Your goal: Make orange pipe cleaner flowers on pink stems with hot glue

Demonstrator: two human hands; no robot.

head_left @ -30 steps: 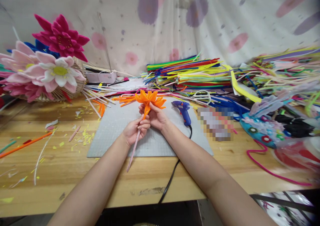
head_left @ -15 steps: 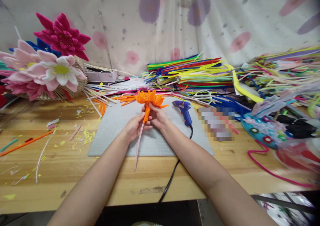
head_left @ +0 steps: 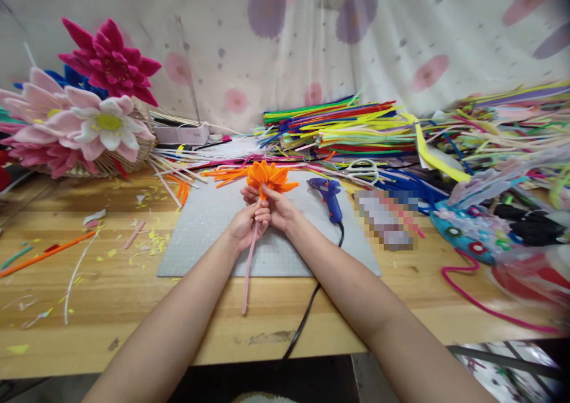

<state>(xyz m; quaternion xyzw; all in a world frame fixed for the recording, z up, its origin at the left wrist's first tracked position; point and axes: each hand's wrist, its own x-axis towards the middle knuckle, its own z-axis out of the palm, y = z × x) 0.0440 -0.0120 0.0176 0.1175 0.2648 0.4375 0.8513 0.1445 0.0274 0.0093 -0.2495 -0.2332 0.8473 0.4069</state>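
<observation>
An orange pipe-cleaner flower (head_left: 272,177) is held up over the grey cutting mat (head_left: 200,243), its petals spread. Its pale pink stem (head_left: 249,272) hangs down past the mat's front edge. My left hand (head_left: 247,225) is closed round the base of the flower where the stem starts. Just under the petals, my right hand (head_left: 279,209) grips the same base, thumb on top. The fingers of both hands overlap and hide most of the base. A blue hot glue gun (head_left: 328,198) lies at the right of the mat, its black cord running to the table's front.
Bundles of coloured pipe cleaners (head_left: 338,130) lie along the back, with white-handled scissors (head_left: 363,171) before them. Finished felt-like flowers (head_left: 107,124) stand in a basket at left. Yellow scraps (head_left: 154,243) litter the wooden table (head_left: 133,308). A blurred, pixelated item (head_left: 386,220) lies right of the mat.
My left hand has moved up and closed round the flower's base, covering the orange part seen below before. The petals look gathered more upright and the stem's end sits slightly lower.
</observation>
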